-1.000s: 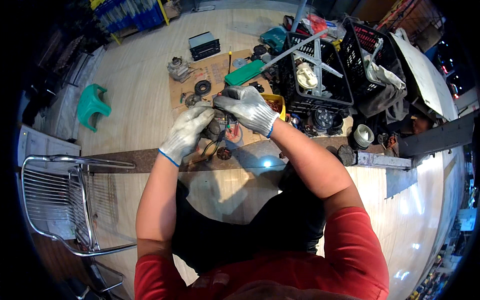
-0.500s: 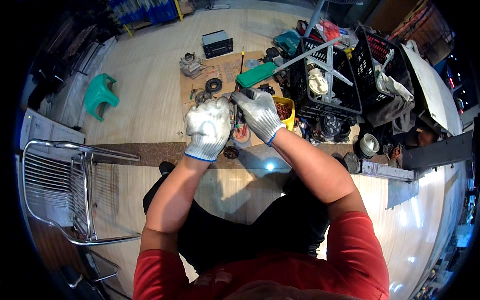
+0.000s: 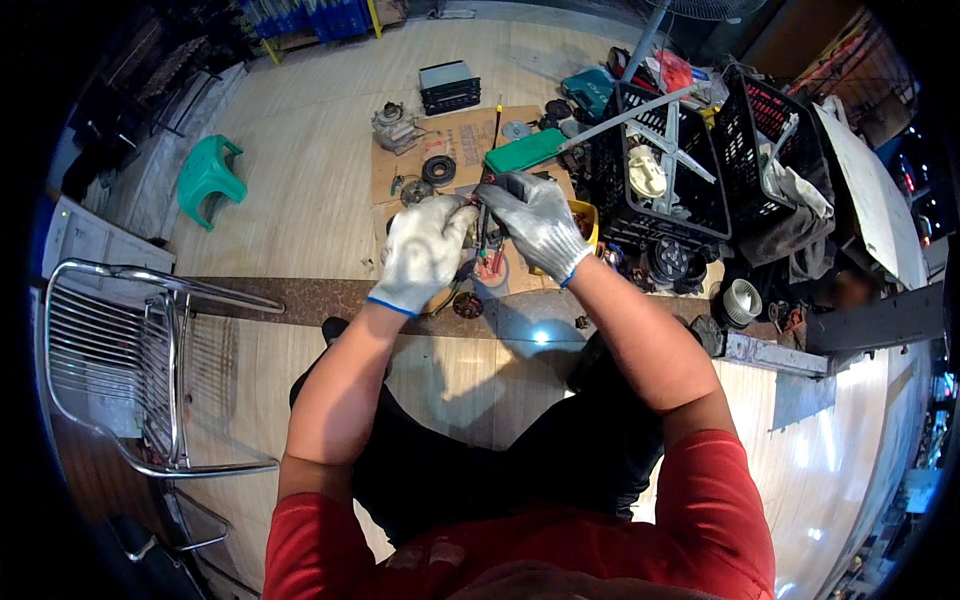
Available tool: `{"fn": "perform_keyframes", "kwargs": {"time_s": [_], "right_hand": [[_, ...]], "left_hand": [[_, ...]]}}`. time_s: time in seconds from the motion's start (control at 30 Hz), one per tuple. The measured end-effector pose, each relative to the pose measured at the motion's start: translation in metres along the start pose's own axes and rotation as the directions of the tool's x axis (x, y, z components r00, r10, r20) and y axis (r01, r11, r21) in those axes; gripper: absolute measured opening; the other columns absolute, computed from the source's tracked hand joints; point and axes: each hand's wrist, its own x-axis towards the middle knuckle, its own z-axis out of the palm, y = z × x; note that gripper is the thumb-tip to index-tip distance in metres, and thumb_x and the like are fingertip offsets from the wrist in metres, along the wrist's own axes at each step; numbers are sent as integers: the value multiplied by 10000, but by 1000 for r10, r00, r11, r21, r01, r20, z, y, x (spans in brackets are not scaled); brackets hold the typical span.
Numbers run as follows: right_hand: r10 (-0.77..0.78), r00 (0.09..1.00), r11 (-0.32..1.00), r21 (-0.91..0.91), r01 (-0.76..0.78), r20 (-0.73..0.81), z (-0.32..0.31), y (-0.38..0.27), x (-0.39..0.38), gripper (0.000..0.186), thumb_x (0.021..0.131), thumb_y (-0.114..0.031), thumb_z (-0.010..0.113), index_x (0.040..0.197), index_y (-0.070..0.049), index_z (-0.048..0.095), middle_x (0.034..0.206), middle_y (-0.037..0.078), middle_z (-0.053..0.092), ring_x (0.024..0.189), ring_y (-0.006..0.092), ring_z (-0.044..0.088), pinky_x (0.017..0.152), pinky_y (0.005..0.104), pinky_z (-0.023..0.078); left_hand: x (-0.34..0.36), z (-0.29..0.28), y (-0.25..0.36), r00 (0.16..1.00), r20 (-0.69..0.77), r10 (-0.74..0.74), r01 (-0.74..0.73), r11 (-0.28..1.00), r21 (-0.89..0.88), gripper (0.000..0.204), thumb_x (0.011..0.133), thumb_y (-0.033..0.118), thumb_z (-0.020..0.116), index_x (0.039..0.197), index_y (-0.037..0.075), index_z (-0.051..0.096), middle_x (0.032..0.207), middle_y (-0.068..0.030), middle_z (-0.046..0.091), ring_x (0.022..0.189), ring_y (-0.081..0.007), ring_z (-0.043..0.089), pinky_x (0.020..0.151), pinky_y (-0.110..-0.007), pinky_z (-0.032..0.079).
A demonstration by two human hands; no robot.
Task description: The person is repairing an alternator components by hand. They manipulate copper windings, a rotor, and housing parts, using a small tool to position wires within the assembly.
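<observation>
My left hand, in a white knit glove with a blue cuff, is closed, its fingertips meeting those of my right hand. My right hand, gloved in grey and white, is closed too, thumb and fingers pinched together. Between the fingertips is something small, dark and partly reddish, too hidden to name. Both hands are above a cardboard sheet on the floor. Beyond them on the sheet lie a black ring and a metal motor-like part. A yellow container is partly covered by my right hand.
A long green piece lies past my right hand. Two black crates with loose parts stand at the right, near a white fan wheel. At the left are a green stool and a chrome chair. A black box sits farther off.
My left hand has turned, and its fingers now reach toward my right fingertips. My right hand has shifted slightly right. The whole view has moved a little.
</observation>
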Motion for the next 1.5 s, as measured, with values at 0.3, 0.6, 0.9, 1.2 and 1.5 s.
{"fn": "perform_keyframes", "kwargs": {"time_s": [0.3,0.6,0.9,1.2,1.5], "right_hand": [[-202,979,943,-278,182,-43,6,21,5,505,587,-214,795,1062,-91,672,930,170,653,918,364,648,765,458,522],[-294,898,408,-807,427,327,-4,-5,0,315,587,-201,780,873,-129,670,898,76,686,906,262,697,781,379,540],[-342,872,403,-784,472,350,1,5,2,271,592,-188,771,837,-114,680,845,87,690,857,267,705,734,385,552],[-441,875,464,-783,414,201,0,-11,-6,146,826,-245,629,810,-103,653,810,86,680,811,259,701,687,410,537],[-429,903,646,-698,307,1,7,-7,-10,181,892,-258,615,896,-81,657,798,145,648,760,333,670,661,450,526]], "left_hand": [[-2,13,7,973,-112,204,-133,883,451,230,920,251,635,992,41,697,789,-173,688,743,-365,676,713,-449,539],[3,-32,16,957,256,-132,134,991,11,409,934,415,618,1044,34,716,994,-208,700,943,-405,653,823,-460,518],[0,-22,5,979,173,-107,117,992,-48,360,960,329,595,1016,-10,701,895,-225,698,838,-338,682,752,-423,512],[-4,-12,5,994,-76,76,-64,987,147,249,955,241,615,999,11,699,829,-210,688,767,-375,683,680,-423,531],[2,7,0,927,-376,-11,53,994,101,269,947,254,591,1003,22,717,918,-204,711,836,-372,691,758,-431,539]]}}
